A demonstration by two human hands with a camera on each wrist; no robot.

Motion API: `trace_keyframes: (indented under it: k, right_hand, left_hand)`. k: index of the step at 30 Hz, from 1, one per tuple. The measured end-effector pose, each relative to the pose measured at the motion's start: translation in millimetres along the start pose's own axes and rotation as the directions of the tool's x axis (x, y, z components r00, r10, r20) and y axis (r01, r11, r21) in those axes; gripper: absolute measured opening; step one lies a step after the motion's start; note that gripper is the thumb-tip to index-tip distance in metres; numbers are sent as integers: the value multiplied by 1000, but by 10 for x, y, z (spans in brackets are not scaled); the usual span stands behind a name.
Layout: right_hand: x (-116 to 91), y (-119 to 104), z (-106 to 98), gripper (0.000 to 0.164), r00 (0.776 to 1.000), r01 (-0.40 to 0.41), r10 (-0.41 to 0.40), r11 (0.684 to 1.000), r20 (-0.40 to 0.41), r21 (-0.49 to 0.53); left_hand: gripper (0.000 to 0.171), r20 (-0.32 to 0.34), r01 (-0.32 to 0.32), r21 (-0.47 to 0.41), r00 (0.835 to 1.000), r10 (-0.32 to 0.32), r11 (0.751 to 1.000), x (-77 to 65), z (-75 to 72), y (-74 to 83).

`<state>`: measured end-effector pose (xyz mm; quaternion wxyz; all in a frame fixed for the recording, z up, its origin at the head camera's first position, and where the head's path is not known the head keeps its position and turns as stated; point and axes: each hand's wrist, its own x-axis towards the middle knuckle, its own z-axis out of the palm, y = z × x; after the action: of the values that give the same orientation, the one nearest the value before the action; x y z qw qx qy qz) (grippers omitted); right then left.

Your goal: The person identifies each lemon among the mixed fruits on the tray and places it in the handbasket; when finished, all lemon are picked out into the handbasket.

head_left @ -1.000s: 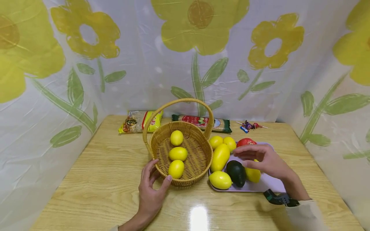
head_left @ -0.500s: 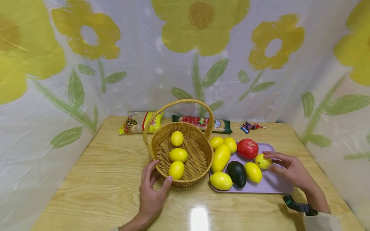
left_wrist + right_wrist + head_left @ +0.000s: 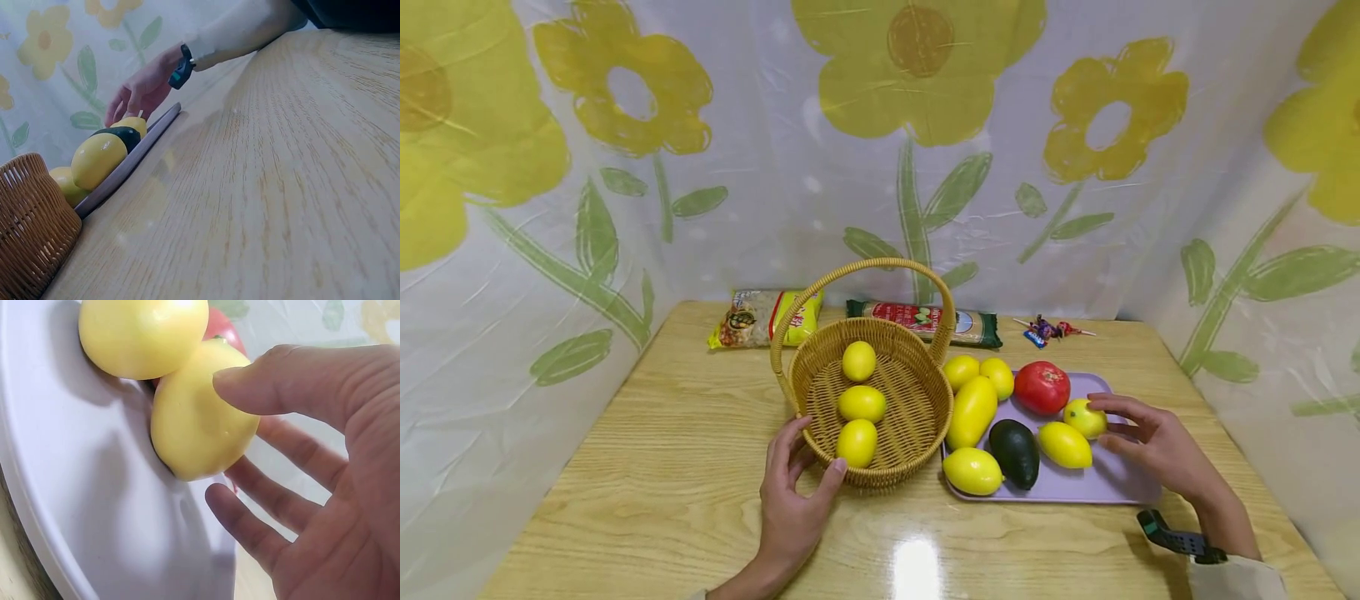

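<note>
My left hand (image 3: 793,492) holds the near left rim of a round wicker basket (image 3: 917,454), its thumb and fingertips at the edge. Three lemons (image 3: 862,403) lie in a row inside. At the right end of a lilac tray (image 3: 1120,479), my right hand (image 3: 1168,450) has its thumb and fingers around a lemon (image 3: 1085,418). In the right wrist view the thumb lies across that lemon (image 3: 200,419), with fingers on its far side; the outer fingers are spread. Another lemon (image 3: 1065,445) touches it. The left hand is out of the left wrist view.
The tray also bears a dark green avocado (image 3: 1015,452), a red pomegranate (image 3: 1042,387), a long yellow mango-like fruit (image 3: 972,412) and more lemons (image 3: 972,471). Behind stand a yellow food bag (image 3: 767,317), a green-ended packet (image 3: 977,327) and lollipops (image 3: 1052,327). The basket handle (image 3: 880,262) arches upward.
My right hand has moved right from above the tray's middle to the rightmost lemon. The neighbouring lemon has turned and shifted slightly right. My left hand keeps its place at the basket.
</note>
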<state>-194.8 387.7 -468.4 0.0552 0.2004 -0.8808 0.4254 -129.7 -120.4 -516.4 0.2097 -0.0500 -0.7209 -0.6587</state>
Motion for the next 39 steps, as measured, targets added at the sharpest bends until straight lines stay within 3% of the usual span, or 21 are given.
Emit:
trace_keyframes:
  k: [10,23,28,30,34,39]
  right_hand:
    - [2,1,7,52,1000,-13,13,1000,15,8]
    - [25,-28,67,56,996,-69,76,989,45,-127]
    - [57,-45,54,57,994,-102,108,976,18,-193]
    - [58,-74,46,55,993,-117,117,979,-11,-167]
    - [83,-240,65,46,993,-106,106,994,-43,-2]
    - [317,-661,234,43,998,-22,15,991,59,129]
  left_hand:
    - [69,3,-15,11,1000,15,1000,-5,-9,-3]
    - [68,10,-27,9,1000,26,1000,-8,-5,17]
    - [68,9,-20,14,1000,20,1000,-5,-8,14]
    - [69,6,-11,16,1000,11,1000,-6,-10,8]
    - [70,2,7,19,1000,-7,1000,-11,-11,0]
    - [70,-2,15,22,1000,-15,1000,-10,-10,13]
